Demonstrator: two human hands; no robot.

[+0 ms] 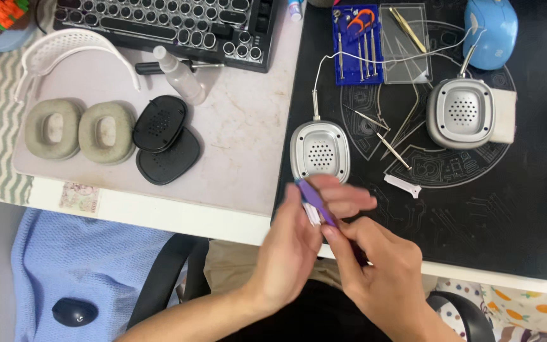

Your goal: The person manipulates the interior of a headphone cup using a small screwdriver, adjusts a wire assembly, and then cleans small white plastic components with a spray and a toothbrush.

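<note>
Purple tool (316, 201): slim, stick-shaped, blurred, w/ a small white bit (312, 215) against it at the fingers. It sits at the desk's near edge, just below the left silver cup (320, 152), over the black mat (508, 221). Left hand (295, 244): fingers curled round the tool and white bit, pinching them. Right hand (384, 272): thumb and forefinger pressed together on the tool's lower end. Can't tell what kind of tip it has.

Counts:
- 2 silver ear cups w/ perforated centres; the right one (461, 113) is further back on the mat, well apart from the left. A thin white wire (375, 60) runs between them.
- 2 grey-beige ear cushions (54, 128), side by side, touching, on the marble pad (248, 126).
- 2 black oval covers (159, 123), overlapping, just beside the cushions.
- 1 white headband (64, 45) behind the cushions.
- 1 small spray bottle (182, 76) lying on its side near the keyboard (166, 25).
- 1 blue mouse (492, 31) at the mat's back right.
- 2 loose thin drivers (392, 151) on the mat between the cups, plus a small white strip (403, 185).

Containers: blue tray (343, 73) holds approx 4 thin metal drivers and an orange pick; clear lid (406, 69) just beside it carries gold tweezers (408, 28).
</note>
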